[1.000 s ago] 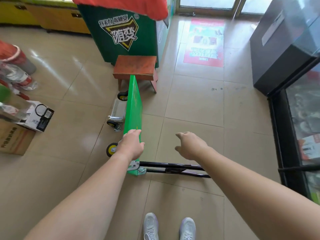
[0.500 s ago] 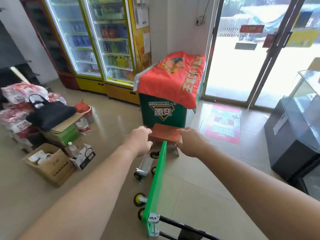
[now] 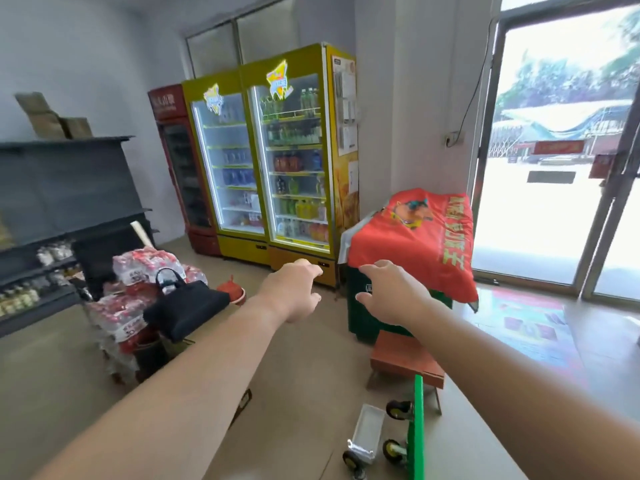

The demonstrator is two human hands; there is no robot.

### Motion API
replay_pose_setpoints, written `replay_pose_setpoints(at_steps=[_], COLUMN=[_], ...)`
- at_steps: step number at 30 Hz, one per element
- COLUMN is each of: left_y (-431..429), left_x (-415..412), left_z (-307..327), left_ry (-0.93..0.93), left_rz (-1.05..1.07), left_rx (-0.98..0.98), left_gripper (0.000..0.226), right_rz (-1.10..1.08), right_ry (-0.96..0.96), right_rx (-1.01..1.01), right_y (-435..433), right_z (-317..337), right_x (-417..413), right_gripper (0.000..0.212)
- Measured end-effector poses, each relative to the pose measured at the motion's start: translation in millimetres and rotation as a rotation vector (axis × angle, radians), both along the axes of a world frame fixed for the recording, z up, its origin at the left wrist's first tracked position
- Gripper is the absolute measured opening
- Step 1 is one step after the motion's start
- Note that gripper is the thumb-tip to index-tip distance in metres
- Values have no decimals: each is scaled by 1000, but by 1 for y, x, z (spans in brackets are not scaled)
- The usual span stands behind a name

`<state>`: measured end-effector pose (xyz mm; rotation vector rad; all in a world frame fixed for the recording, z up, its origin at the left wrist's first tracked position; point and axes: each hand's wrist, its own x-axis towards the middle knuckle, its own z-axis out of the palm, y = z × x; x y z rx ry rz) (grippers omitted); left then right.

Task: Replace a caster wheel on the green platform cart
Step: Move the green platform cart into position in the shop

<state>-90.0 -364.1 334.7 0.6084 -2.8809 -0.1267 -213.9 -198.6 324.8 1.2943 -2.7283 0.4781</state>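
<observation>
Head view: both arms reach forward into the air above the floor [image 3: 311, 375]. The left hand [image 3: 294, 289] hangs released, its fingers loosely curled and the thumb apart from them, gripping nothing and touching nothing. The right hand [image 3: 391, 296] is just as free, palm down, fingers spread and slightly bent, holding nothing. The two hands are near each other, level, and well above the cart [image 3: 415, 427].

The cart is low in the picture, to the right of centre, below the right forearm. It stands on its side edge, so its green deck shows as a thin upright strip. Its long axis runs along the floor straight away from the person, from the bottom edge of the picture towards the stool [image 3: 405, 358]. The far end stops just in front of the stool; whether they touch I cannot tell. The underside faces left, and two casters [image 3: 398, 408] with black tyres and yellow hubs stick out sideways from it, one behind the other. The handle end is cut off by the picture's bottom edge.

Just left of the casters a silver metal piece [image 3: 369, 434] lies on the floor with a dark wheel [image 3: 351, 460] at its near end; whether it is joined to the cart I cannot tell.

Behind the stool is a green cooler [image 3: 363, 320] under a red cloth [image 3: 415, 237]. Lit fridges [image 3: 277, 161] line the back wall, and a black bag [image 3: 187, 306] sits on bottle packs at the left
</observation>
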Motion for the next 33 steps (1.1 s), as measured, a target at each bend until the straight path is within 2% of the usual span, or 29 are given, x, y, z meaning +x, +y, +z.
replay_pose_setpoints(at_steps=[8, 11, 15, 18, 26, 33], left_y=[-121, -160, -219, -273, -394, -454], left_x=[5, -7, -39, -79, -214, -383], left_z=[7, 1, -5, -1, 15, -12], left_ry=[-12, 1, -21, -31, 18, -27], left_rz=[34, 45, 50, 44, 6, -217], left_rx=[-4, 6, -18, -75, -60, -29], left_gripper=[57, 57, 56, 57, 57, 59], right_rz=[46, 61, 65, 51, -9, -180], right_ry=[45, 53, 53, 60, 36, 21], right_rx=[16, 28, 23, -10, 6, 36], right_y=[-132, -175, -236, -281, -384, -417], right_z=[10, 7, 1, 0, 3, -15], right_x=[2, -17, -59, -104, -240, -355], right_gripper=[58, 61, 52, 52, 55, 57])
